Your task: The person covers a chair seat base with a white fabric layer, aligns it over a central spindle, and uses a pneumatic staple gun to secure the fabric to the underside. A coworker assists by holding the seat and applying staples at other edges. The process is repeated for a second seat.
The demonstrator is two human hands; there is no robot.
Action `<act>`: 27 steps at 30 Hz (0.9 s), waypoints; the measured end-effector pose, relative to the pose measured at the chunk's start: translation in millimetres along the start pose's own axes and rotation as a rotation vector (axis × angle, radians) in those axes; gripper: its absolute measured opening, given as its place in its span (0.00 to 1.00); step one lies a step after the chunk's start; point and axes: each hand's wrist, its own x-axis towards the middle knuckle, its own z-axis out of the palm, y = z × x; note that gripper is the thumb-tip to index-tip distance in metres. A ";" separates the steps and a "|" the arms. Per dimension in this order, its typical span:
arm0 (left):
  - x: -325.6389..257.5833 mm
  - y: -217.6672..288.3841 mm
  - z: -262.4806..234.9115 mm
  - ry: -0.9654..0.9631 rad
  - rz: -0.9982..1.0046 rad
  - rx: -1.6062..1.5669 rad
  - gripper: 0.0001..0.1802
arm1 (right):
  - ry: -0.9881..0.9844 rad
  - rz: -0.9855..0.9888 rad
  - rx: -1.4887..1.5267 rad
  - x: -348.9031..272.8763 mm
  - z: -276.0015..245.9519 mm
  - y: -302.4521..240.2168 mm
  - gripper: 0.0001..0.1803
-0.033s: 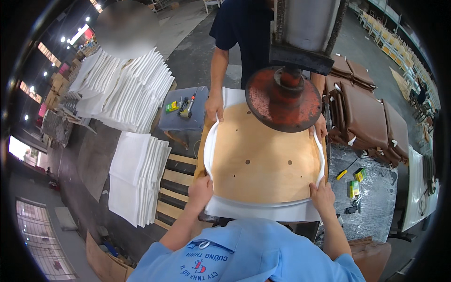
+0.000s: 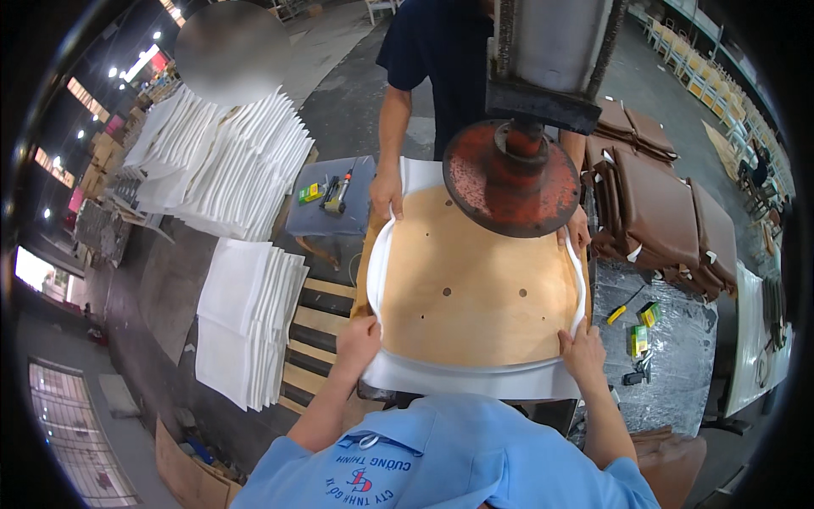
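Observation:
A tan plywood panel (image 2: 475, 297) with several small holes lies in front of me on a white padding sheet (image 2: 475, 382), whose sides curl up around the panel's edges. My left hand (image 2: 359, 341) is closed on the padding at the near left corner. At the near right corner, my right hand (image 2: 582, 352) grips the padding, thumb by the wood. Across from me, a co-worker in a dark shirt has one hand (image 2: 387, 193) on the far left edge and the other hand (image 2: 578, 229) on the far right. A round reddish press plate (image 2: 513, 182) hangs over the panel's far part, hiding some of it.
White padding sheets (image 2: 246, 322) are stacked at left. A grey-blue padded stool (image 2: 331, 219) holds tools and a small box. At right, brown cushion covers (image 2: 653, 208) are piled; a plastic-wrapped surface (image 2: 678, 365) bears a yellow-handled screwdriver (image 2: 617, 315) and small green-yellow boxes (image 2: 638, 341).
My left hand has shifted very slightly away from me and to the left along the padding. My right hand, the co-worker's hands and the press plate look unmoved.

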 end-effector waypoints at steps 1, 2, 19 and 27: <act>17.6 -8.9 -6.6 0.087 0.069 -0.060 0.14 | 0.047 -0.113 0.034 10.0 -3.3 1.8 0.36; 28.1 -17.6 -10.4 0.107 0.083 -0.108 0.14 | 0.037 -0.164 0.034 17.1 -5.6 9.3 0.33; 90.0 13.1 3.2 -0.014 -0.163 -0.498 0.12 | 0.268 0.069 0.659 83.2 14.6 31.4 0.07; 66.0 47.7 41.6 0.339 0.030 0.186 0.15 | 0.637 -0.216 0.321 62.4 29.7 4.0 0.03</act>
